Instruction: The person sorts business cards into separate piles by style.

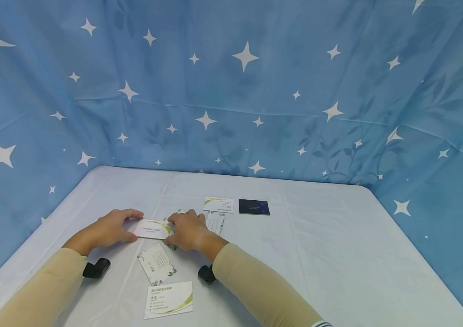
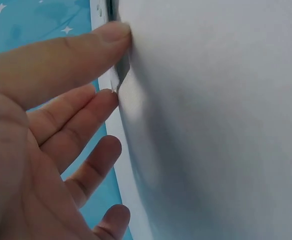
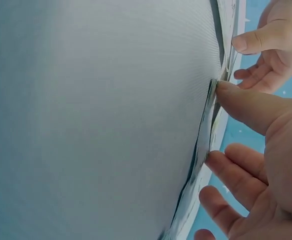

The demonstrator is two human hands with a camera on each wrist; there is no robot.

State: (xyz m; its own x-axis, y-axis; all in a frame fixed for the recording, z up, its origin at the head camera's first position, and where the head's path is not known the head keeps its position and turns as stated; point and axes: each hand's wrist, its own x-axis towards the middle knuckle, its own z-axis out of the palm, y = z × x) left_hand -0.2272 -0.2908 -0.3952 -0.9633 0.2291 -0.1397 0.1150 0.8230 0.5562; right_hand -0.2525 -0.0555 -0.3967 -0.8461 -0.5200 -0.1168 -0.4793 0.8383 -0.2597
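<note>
A white business card [image 1: 153, 229] with a gold curve and a company logo lies between the two hands. At its left end the left hand [image 1: 110, 228] holds the edges between thumb and fingers; the left wrist view shows this hand [image 2: 61, 130] with its other fingers spread. The right hand [image 1: 192, 230] grips around the card's right end, over a leaf-patterned card [image 1: 173, 247] that it mostly covers. Up close, the right hand [image 3: 266, 150] has thumb and fingertips at card edges; exactly which card edges is hard to tell.
Another leaf-patterned card [image 1: 215, 223] lies right of the right hand, below a gold-curve card [image 1: 219, 204] and a dark card [image 1: 253, 207]. Nearer are a tilted leaf-patterned card [image 1: 157, 264] and a gold-curve card [image 1: 169, 300]. A blue starry curtain [image 1: 231, 91] hangs behind the white table [image 1: 337, 254].
</note>
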